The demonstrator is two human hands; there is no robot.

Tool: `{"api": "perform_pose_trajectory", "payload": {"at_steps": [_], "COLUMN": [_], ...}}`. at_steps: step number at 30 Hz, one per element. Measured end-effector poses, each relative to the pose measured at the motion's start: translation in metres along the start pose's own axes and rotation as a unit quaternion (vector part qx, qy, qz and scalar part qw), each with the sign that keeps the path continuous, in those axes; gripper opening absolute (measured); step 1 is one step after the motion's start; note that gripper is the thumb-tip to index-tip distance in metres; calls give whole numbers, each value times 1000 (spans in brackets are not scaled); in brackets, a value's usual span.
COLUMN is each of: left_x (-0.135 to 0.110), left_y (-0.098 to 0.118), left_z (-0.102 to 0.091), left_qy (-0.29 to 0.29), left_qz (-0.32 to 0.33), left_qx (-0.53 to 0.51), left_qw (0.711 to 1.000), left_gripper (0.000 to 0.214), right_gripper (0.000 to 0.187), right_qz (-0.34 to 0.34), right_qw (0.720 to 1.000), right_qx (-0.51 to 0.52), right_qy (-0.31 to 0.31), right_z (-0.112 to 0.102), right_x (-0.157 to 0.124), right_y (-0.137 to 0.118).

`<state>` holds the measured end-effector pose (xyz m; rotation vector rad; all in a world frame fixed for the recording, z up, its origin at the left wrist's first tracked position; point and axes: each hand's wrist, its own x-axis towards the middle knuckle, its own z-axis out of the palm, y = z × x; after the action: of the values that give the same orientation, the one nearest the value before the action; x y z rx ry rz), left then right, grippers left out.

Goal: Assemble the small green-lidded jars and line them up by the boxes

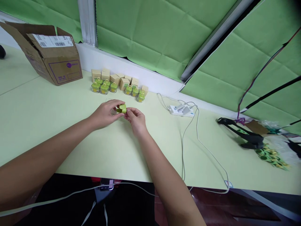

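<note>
Between my two hands is a small green plastic lid (122, 108), its hollow side partly showing. My left hand (107, 113) is closed round its left side with thumb and fingers. The fingertips of my right hand (136, 119) pinch at its right edge; anything else between them is hidden. Beyond my hands stand several small clear jars with green lids and loops, among them one jar (104, 89) on the left and another jar (141, 97) on the right. Behind these is a row of small kraft boxes, including a carton (124, 83).
An open cardboard box (62, 64) stands at the back left. A white power strip (181, 110) with plugged-in chargers lies right of centre, its cables running to the table's front edge. Far right are a black stand (252, 138) and bagged green parts (271, 157). A phone (107, 184) rests below the table edge.
</note>
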<state>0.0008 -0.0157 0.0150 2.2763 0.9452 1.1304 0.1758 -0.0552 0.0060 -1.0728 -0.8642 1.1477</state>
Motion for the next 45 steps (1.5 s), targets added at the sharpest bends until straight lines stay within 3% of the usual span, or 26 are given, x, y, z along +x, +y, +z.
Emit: {"api": "perform_pose_trajectory", "payload": {"at_steps": [11, 19, 23, 28, 36, 45], "left_x": [1, 1, 2, 4, 2, 2], "left_y": [4, 7, 6, -1, -7, 1], "left_z": [-4, -3, -1, 1, 4, -3], "left_qy": [-1, 15, 30, 65, 41, -26], "left_qz": [-37, -70, -53, -22, -27, 7], "left_qx": [-62, -105, -115, -108, -67, 5], "left_qw": [997, 992, 992, 992, 997, 1000], "left_gripper": [51, 53, 56, 36, 19, 20], "right_gripper": [26, 26, 26, 28, 35, 34], "right_qz": [-39, -21, 0, 10, -3, 57], "right_qw": [998, 999, 999, 999, 1000, 997], "right_qx": [-50, 5, 32, 48, 12, 36], "right_qy": [-23, -32, -14, -3, -21, -44], "right_z": [-6, -2, 0, -1, -1, 4], "right_x": [3, 1, 0, 2, 2, -4], "right_y": [-3, -1, -3, -3, 1, -4]}}
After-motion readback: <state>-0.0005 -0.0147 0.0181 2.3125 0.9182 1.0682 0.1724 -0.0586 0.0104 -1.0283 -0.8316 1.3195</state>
